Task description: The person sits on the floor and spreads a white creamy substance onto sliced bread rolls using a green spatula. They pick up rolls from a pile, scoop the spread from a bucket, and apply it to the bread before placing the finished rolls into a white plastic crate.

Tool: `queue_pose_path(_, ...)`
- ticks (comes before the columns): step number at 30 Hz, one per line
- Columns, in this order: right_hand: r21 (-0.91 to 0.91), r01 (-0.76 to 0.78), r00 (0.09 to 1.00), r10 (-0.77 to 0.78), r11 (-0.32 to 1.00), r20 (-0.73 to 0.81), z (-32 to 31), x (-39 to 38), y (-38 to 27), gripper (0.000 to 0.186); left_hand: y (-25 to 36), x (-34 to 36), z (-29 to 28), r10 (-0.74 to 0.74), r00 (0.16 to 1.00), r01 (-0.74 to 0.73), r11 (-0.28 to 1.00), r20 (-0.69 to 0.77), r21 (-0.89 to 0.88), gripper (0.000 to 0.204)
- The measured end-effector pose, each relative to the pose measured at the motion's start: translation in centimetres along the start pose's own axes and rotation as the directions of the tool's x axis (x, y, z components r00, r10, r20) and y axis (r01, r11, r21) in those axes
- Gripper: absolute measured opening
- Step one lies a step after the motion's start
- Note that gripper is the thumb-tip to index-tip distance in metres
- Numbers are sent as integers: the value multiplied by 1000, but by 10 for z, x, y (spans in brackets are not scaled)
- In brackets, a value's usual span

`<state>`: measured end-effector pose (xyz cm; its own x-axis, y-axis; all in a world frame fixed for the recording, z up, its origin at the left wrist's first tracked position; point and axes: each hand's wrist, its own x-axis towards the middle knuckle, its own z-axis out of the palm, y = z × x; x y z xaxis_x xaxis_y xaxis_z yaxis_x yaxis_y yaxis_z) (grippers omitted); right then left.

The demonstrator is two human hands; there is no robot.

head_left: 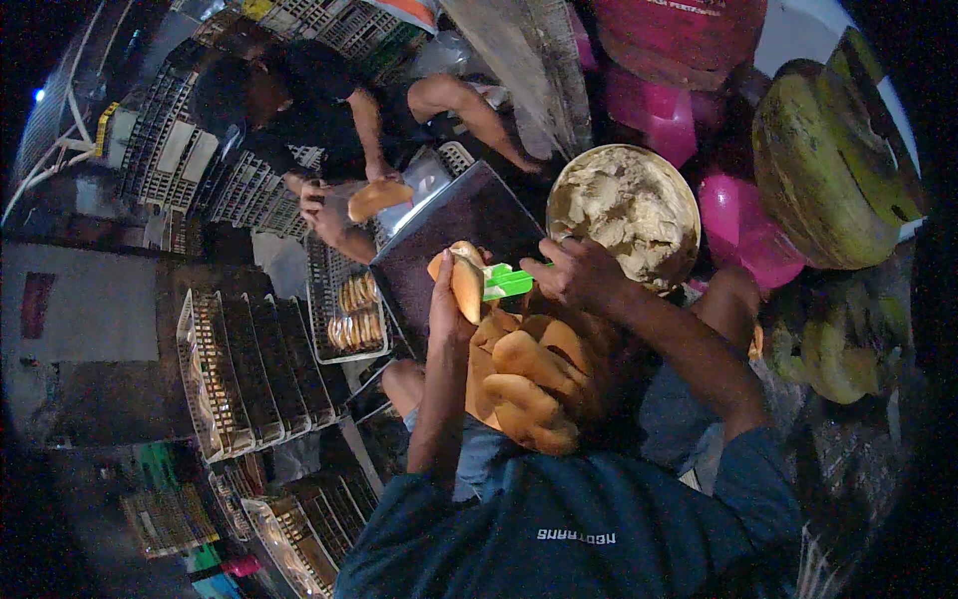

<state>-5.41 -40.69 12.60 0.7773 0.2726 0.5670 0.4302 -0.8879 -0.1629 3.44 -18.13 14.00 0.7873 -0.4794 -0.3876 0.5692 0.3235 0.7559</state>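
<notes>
In my left hand (449, 295) is an oblong golden bun (466, 280), held upright and split, with pale cream at its opening. My right hand (574, 270) grips a bright green spatula (507, 284), whose cream-smeared blade touches the bun's opening. Below both hands, several more buns (539, 369) lie heaped in my lap. Just beyond my right hand sits a round tub of pale, thick cream (619, 205). A dark flat tray or box lid (459, 210) lies behind my left hand.
A co-worker (309, 90) across from me holds a bun (379, 200). A crate of packed buns (317, 339) and more plastic crates (215, 429) stand at left. Pink containers (743, 250), a red bag or drum (679, 30) and green bananas or similar green objects (818, 170) crowd the right.
</notes>
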Motion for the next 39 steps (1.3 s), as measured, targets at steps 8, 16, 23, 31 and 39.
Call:
queue_pose_path(8, -117, 42, 999, -46, 992, -24, 4, -1, -4, 38, -23, 1, -36, 134, 988, -112, 967, 80, -228, 45)
queue_pose_path(16, -45, -293, 948, 296, 955, 115, -21, -24, 34, 34, 9, 35, -94, 139, 990, -141, 947, -29, -288, 47)
queue_pose_path(23, 93, -353, 934, 344, 931, 95, -17, -15, 48, 33, -19, 133, -252, 206, 933, -358, 427, 296, 830, 51)
queue_pose_path(31, 121, -445, 894, 432, 887, 120, -28, -40, 69, 28, -4, 177, -97, -356, 891, 110, -431, -281, 896, 61)
queue_pose_path(39, 68, -582, 806, 563, 810, 185, -26, -44, 74, 27, -12, 167, -121, 72, 995, -52, -135, 62, 989, 54)
